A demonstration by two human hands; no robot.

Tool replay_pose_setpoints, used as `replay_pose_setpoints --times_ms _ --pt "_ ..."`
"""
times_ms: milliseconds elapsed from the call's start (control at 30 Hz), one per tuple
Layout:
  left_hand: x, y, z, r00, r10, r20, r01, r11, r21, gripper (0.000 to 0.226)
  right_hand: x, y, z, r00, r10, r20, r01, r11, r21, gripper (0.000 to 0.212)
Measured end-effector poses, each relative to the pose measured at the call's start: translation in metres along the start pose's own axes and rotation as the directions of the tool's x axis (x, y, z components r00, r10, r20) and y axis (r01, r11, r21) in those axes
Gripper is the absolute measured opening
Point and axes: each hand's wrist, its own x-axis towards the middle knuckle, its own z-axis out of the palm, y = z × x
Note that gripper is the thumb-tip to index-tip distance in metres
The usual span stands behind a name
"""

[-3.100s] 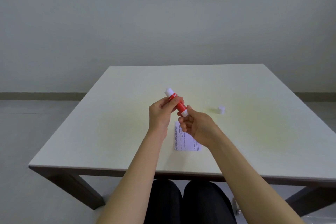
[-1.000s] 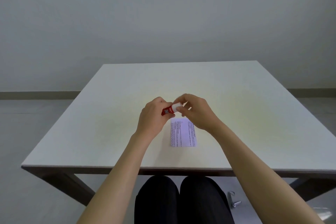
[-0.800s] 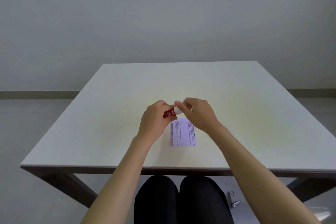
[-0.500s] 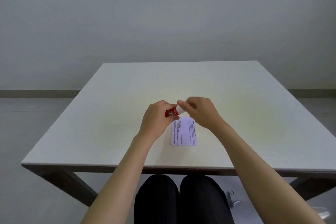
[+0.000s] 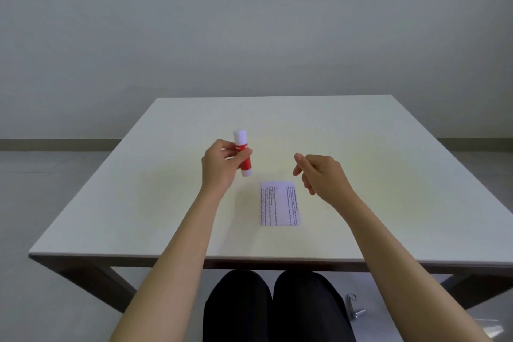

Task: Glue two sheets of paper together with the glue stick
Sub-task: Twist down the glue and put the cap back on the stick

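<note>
A red glue stick (image 5: 244, 157) with white ends stands nearly upright in the air, pinched at its middle by my left hand (image 5: 220, 166). Its white cap sits on its top end. A small white sheet of paper (image 5: 279, 203) with printed text lies flat on the white table (image 5: 374, 175), just right of and nearer than the glue stick. My right hand (image 5: 319, 175) hovers above the table beside the paper's far right corner, fingers loosely apart and holding nothing. Whether one sheet or two lie there I cannot tell.
The table's front edge (image 5: 249, 257) runs just above my dark-clad knees. A small metal object (image 5: 354, 308) lies on the floor under the table at the right. A plain wall rises behind the table.
My hands were together at the glue stick's white end above the paper. Now they have parted: the left carried the stick left and turned it upright, the right let go and moved right.
</note>
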Motion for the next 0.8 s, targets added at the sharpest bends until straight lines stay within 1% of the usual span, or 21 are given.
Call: replay_pose_setpoints --times_ms 133,233,400,567,600,667,700,733,800 --pt "0.028 -0.008 0.002 0.992 0.016 -0.124 -0.001 0.992 0.126 0.028 -0.01 0.012 -0.004 1.0 0.0 -0.016 -0.001 0.998 -0.057 0.036" --pt "0.039 -0.019 0.003 0.984 0.02 -0.175 0.006 0.989 0.151 0.027 -0.016 0.017 -0.005 1.0 -0.011 0.0 0.011 0.995 -0.103 0.031" --pt "0.041 -0.035 0.006 0.984 0.001 -0.177 0.029 0.986 0.167 0.026 -0.018 0.016 -0.008 1.0 -0.02 0.01 0.021 0.99 -0.142 0.026" --pt "0.039 -0.045 0.007 0.986 0.032 -0.163 -0.004 0.986 0.169 0.028 -0.014 0.013 -0.005 0.998 -0.043 0.039 0.049 0.986 -0.157 0.028" --pt "0.038 -0.048 0.006 0.989 0.033 -0.142 -0.006 0.982 0.187 0.029 -0.014 0.012 -0.003 0.998 -0.044 0.048 0.051 0.985 -0.168 0.027" --pt "0.037 -0.052 0.004 0.996 0.026 -0.088 0.0 0.96 0.279 0.033 -0.015 0.011 0.002 0.996 -0.037 0.084 0.054 0.978 -0.202 0.023" --pt "0.037 -0.053 0.002 0.998 0.013 -0.056 0.006 0.946 0.324 0.04 -0.015 0.011 0.004 0.993 -0.037 0.113 0.062 0.971 -0.229 0.021" --pt "0.036 -0.052 -0.002 1.0 -0.015 -0.017 0.02 0.932 0.362 0.056 -0.014 0.009 0.007 0.988 -0.03 0.15 0.07 0.96 -0.27 0.02" --pt "0.031 -0.05 -0.01 0.995 -0.056 0.084 0.016 0.911 0.413 0.106 -0.015 0.009 0.01 0.974 -0.015 0.225 0.095 0.931 -0.351 0.02"
